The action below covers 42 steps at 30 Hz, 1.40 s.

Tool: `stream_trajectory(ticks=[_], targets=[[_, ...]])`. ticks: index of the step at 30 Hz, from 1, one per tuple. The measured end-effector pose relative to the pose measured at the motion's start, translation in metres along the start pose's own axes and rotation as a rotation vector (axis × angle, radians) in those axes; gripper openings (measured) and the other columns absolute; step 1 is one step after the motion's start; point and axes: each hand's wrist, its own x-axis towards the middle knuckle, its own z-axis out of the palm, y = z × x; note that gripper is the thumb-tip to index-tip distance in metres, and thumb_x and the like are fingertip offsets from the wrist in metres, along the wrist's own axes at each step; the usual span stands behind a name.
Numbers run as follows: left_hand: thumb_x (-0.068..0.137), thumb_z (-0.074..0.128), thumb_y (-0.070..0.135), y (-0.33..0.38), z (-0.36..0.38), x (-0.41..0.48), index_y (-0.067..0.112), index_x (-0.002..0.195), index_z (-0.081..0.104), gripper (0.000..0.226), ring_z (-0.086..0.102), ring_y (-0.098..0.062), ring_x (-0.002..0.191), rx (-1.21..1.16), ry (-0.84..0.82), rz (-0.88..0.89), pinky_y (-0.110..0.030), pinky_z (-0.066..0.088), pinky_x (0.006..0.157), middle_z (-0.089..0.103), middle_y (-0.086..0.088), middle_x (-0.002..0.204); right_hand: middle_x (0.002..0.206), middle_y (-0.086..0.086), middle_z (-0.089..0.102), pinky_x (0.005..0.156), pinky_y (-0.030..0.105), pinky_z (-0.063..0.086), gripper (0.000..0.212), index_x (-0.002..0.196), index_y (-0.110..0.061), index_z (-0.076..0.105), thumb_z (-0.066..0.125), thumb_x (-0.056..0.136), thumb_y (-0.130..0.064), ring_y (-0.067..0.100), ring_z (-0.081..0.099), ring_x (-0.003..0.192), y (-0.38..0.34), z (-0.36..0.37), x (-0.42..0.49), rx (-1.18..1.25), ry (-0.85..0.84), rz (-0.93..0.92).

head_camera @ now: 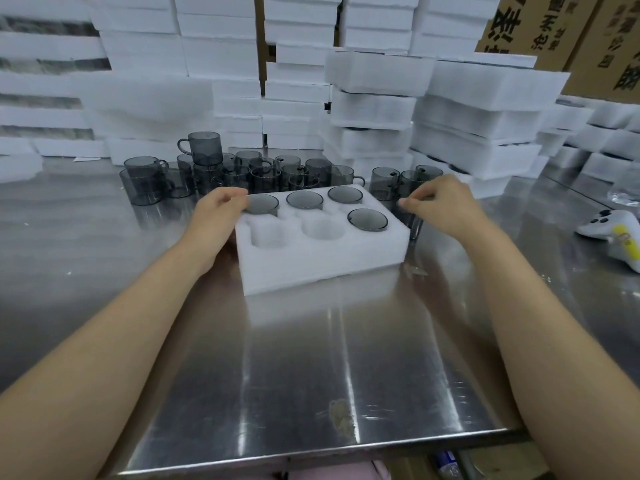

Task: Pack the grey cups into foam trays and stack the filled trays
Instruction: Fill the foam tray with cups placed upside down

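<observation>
Lettering on cardboard boxes (540,26)
Black Chinese characters are showing on the brown boxes at upper right, cropped and too blurred to read.

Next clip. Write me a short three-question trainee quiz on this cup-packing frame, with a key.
1. How many pockets of the foam tray already hold a cup?
2. True or false: the left hand is at the tray's far left pocket.
3. What lies on the table at the far right? A) a white controller B) a roll of tape C) scissors

Key: 1) four, leaving the near left and near middle pockets empty; 2) true; 3) A.
</observation>
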Motion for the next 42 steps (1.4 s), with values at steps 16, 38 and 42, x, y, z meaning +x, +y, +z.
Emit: stream_trajectory(ticks=[16,38,42], targets=[[0.091,0.054,0.023,-0.001,0.0,0.001,0.025,0.109,0.064,0.021,0.059,-0.007,0.09,0.016,0.003,0.011,-0.02,0.045,0.072,0.064,0.008,0.103,0.066,0.008,0.053,0.064,0.035,0.052,0.052,0.058,-0.011,0.049,0.073,0.068,-0.056,0.026,0.058,0.062,-0.034,-0.007,-0.014,0.599,0.205,0.07],[0.091,0.054,0.022,-0.001,0.0,0.001,0.022,0.109,0.064,0.02,0.059,-0.011,0.097,0.014,-0.006,0.025,-0.023,0.045,0.081,0.064,0.005,0.106,0.087,-0.013,0.049,0.067,0.029,0.034,0.03,0.092,-0.027,0.051,0.064,0.079,-0.05,0.011,0.046,0.089,-0.092,0.046,-0.065,0.064,0.074,-0.478],[0.091,0.054,0.021,-0.001,0.001,0.001,0.022,0.108,0.064,0.019,0.058,-0.008,0.093,0.015,-0.005,0.034,-0.018,0.043,0.075,0.063,0.009,0.101,0.115,-0.008,0.059,0.082,0.035,0.045,0.057,0.131,-0.028,0.041,0.06,0.08,-0.046,0.016,0.047,0.106,-0.095,0.048,-0.067,0.039,0.002,-0.513]])
